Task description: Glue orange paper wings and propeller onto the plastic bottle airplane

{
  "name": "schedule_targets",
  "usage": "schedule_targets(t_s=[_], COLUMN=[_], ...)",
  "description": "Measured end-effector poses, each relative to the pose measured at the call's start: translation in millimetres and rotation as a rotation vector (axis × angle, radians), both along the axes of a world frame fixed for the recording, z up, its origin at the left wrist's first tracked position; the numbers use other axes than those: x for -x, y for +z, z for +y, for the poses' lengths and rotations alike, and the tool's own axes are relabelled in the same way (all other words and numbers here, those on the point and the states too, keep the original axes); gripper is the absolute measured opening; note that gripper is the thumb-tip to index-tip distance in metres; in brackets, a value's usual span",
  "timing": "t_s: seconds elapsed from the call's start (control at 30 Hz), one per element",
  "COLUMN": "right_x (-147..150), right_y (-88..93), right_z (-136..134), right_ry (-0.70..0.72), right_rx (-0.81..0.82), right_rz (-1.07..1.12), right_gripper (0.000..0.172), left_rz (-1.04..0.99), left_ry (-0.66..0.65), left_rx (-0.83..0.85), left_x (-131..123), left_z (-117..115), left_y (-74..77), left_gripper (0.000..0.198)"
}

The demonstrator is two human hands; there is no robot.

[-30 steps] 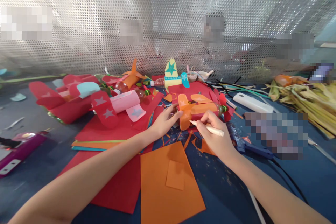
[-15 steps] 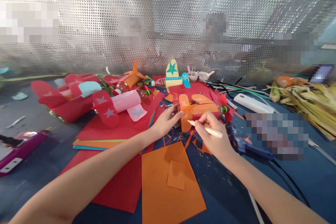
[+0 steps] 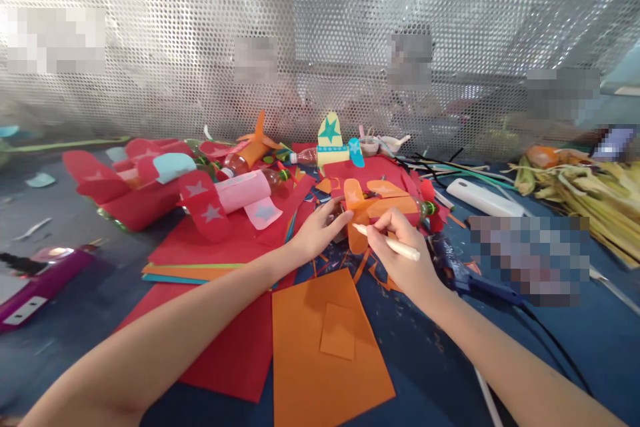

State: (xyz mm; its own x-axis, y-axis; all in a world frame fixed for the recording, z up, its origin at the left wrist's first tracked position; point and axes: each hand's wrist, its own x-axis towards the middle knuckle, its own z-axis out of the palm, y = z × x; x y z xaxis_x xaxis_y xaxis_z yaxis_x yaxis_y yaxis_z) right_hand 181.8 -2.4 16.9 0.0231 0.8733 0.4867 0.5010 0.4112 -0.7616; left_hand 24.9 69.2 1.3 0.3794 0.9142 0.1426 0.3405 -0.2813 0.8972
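Note:
An orange paper-covered bottle plane [image 3: 383, 203] lies on the blue table [image 3: 575, 347] in front of me. My left hand [image 3: 317, 233] rests against its tail end, fingers curled on the orange fin. My right hand [image 3: 403, 257] pinches a pale wooden stick [image 3: 387, 243], whose tip touches the orange fin near the plane's tail. Orange paper scraps lie under both hands.
A large orange sheet [image 3: 325, 347] and red sheets [image 3: 225, 340] lie near me. Red bottle planes [image 3: 150, 193] sit at left, a yellow fin with a green star [image 3: 330, 137] behind. A blue glue gun [image 3: 465, 273] and dry husks [image 3: 595, 197] lie right. A perforated metal screen [image 3: 320, 33] closes the back.
The stick's tip has crept up and left along the orange fin. My left hand has stayed on the plane's tail, and the view has shifted slightly.

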Motion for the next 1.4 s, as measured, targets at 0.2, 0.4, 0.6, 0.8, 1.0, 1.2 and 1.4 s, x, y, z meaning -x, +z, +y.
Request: schedule_targets(t_s=[0.2,0.4,0.6,0.8,1.0,1.2,1.4], right_x=[-9.6,-20.6,-21.9,-23.3,-24.5,-23.9,-23.5], right_y=[-0.9,-3.8,-9.3,-12.3,-15.5,-15.6,-15.5], right_z=[1.2,2.3,-0.1,3.6,9.9,12.4,12.9], right_ry=[0.033,0.045,0.098,0.124,0.166,0.160,0.175], right_rx=[0.013,-0.035,-0.058,-0.008,0.013,0.006,0.016], right_rz=[0.250,0.376,0.257,0.216,0.265,0.244,0.248], right_gripper=[0.021,0.017,0.014,0.013,0.016,0.017,0.020], left_rz=[-0.041,-0.116,-0.070,-0.031,-0.008,0.004,-0.001], left_ry=[0.003,0.010,0.022,0.050,0.019,0.014,0.034], left_rx=[0.018,0.024,0.013,0.002,-0.048,-0.084,-0.081], left_x=[0.7,1.1,0.7,-0.2,0.7,2.1,2.6], left_z=[2.7,3.8,3.8,5.2,4.2,4.4,3.7], left_y=[-4.3,-5.3,-3.5,-5.7,-4.4,-5.1,-5.8], left_gripper=[0.057,0.053,0.057,0.061,0.057,0.058,0.057])
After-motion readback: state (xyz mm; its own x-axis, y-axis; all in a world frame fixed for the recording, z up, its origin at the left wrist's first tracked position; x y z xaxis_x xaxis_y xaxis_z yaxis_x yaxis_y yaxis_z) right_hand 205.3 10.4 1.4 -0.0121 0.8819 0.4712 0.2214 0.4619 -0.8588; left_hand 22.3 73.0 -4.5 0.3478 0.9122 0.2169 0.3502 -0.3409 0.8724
